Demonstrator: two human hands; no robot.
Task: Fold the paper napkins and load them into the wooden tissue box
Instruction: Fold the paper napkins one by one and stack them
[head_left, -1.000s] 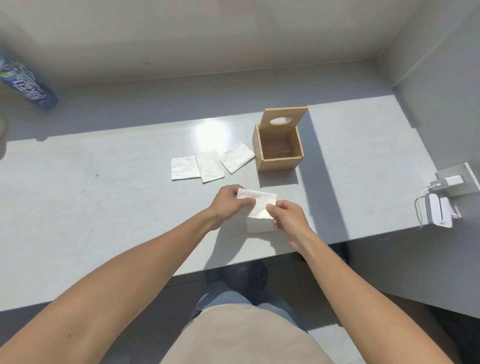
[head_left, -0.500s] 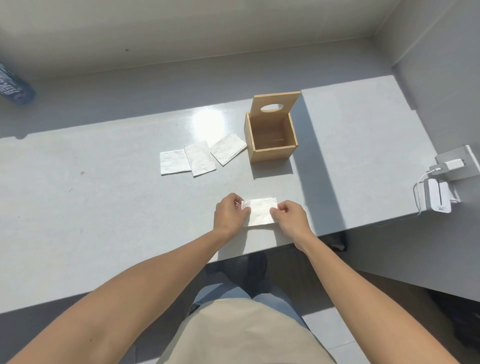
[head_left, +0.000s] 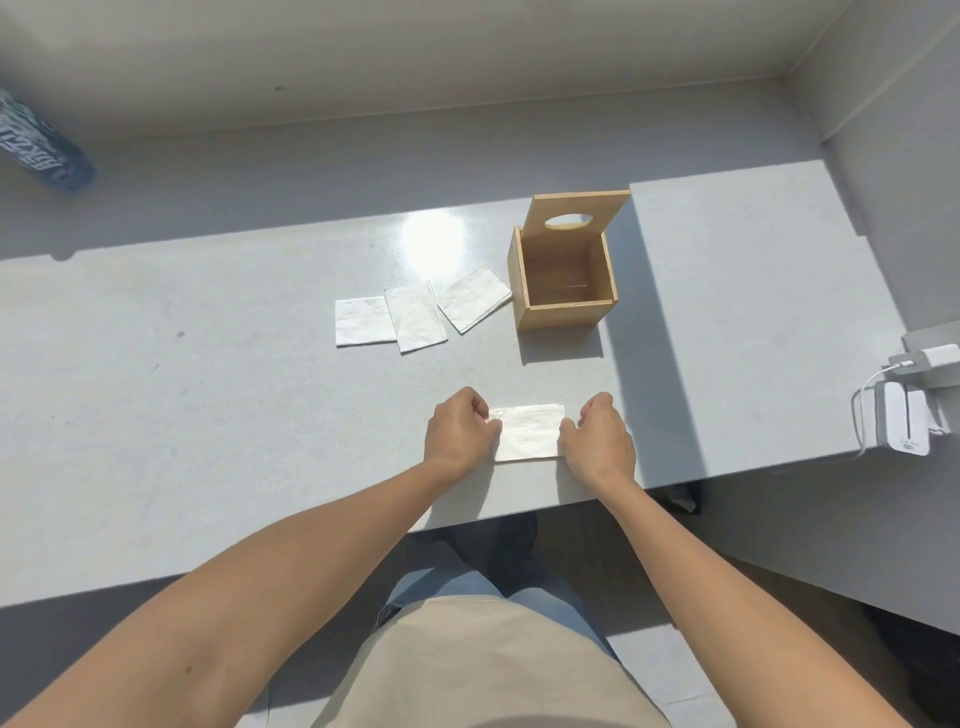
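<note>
Left hand (head_left: 457, 431) and right hand (head_left: 597, 441): each grip has curled fingers closed on one short end of a single folded napkin (head_left: 527, 434), which lies flat near the front edge of the worktop (head_left: 208, 415). Count: three more napkins (head_left: 415, 318) lying in a row farther back, just left of one wooden tissue box (head_left: 563, 288). Box is open-topped with its holed lid (head_left: 574, 215) standing up behind.

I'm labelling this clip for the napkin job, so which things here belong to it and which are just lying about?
Part of the job:
- napkin flat on the table, held at its ends by the left hand and right hand
- three folded napkins beside the box
- wooden tissue box, lid up

Just lying about:
- dark bottle, far left
- white charger and cable, right edge
</note>
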